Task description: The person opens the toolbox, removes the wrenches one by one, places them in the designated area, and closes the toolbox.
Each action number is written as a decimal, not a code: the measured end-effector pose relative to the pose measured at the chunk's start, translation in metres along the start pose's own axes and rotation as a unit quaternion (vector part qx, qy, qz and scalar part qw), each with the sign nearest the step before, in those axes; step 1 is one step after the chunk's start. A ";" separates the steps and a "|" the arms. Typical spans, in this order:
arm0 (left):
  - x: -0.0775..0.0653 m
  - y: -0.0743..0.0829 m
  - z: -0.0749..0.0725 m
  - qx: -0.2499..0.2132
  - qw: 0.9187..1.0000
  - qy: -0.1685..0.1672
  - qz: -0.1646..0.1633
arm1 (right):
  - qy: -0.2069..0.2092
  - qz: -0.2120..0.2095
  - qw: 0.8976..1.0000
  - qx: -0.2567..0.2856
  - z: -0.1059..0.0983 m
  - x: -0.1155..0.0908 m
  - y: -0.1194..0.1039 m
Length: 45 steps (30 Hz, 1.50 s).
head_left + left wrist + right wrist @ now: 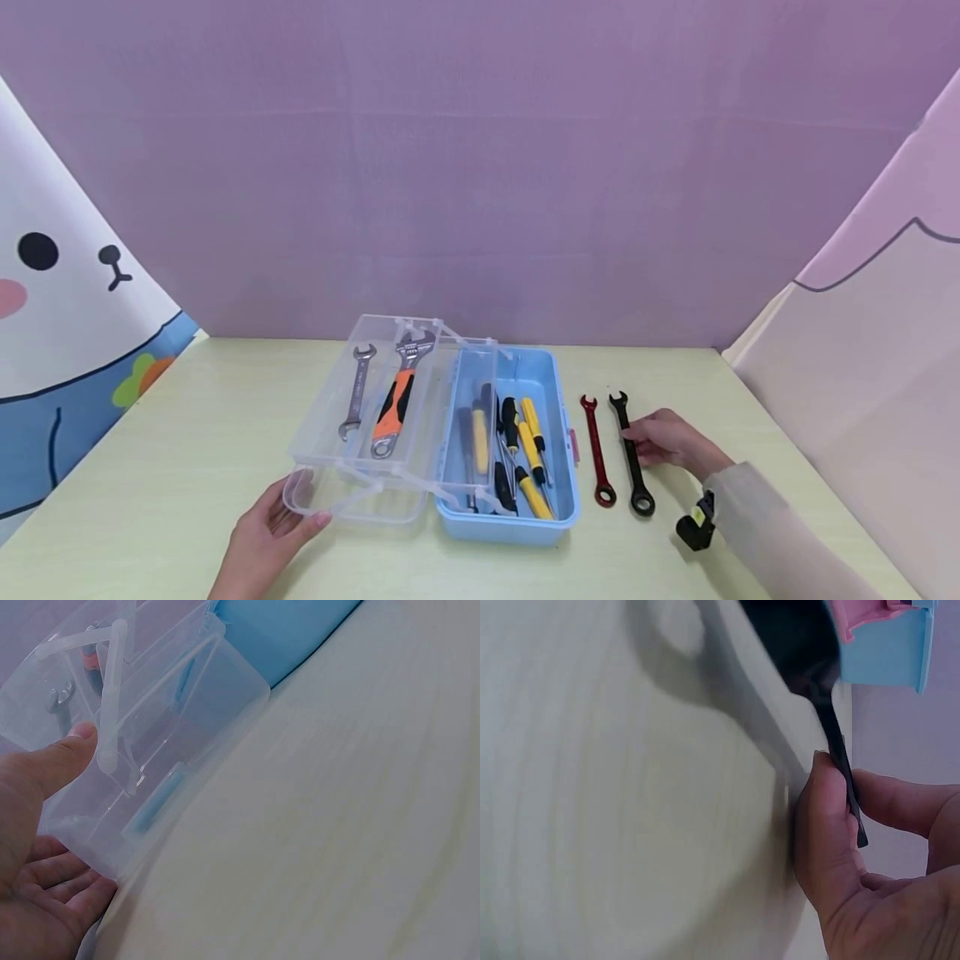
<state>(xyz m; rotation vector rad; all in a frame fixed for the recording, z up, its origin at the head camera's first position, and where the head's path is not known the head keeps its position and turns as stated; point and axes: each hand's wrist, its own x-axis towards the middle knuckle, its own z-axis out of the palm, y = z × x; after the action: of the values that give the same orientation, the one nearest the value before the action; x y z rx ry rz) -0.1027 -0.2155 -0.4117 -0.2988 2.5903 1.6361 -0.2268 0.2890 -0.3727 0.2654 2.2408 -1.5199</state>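
Between the thumb and fingers of my right hand [667, 439] is a black combination wrench [634, 467], pinched by its shank. In the right wrist view, its ring end is tilted up off the table, with a shadow below. A red combination wrench [597, 454] lies just left of it. My left hand [272, 533] holds the near outer corner of the clear toolbox lid [375, 505], thumb over the edge and fingers beneath. The lid is swung open to the left of the blue toolbox [517, 528]. Its clear tray carries a silver wrench [359, 392] and an orange-handled adjustable wrench [395, 410].
Several screwdrivers with yellow or black handles [532, 452] lie inside the blue box. A pink latch [574, 446] sticks out from its right side. The pale wooden table [187, 433] meets a purple cloth backdrop [480, 167] behind and printed cloths at both sides.
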 end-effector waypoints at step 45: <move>0.001 0.000 0.000 0.004 1.000 -0.002 0.000 | 0.083 0.032 0.983 -0.160 0.009 0.000 -0.013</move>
<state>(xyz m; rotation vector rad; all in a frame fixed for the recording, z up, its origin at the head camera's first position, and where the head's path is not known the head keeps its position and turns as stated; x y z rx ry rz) -0.1033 -0.2161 -0.4119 -0.2934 2.5928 1.6246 -0.2298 0.2761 -0.3651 0.3735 2.5358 -1.1175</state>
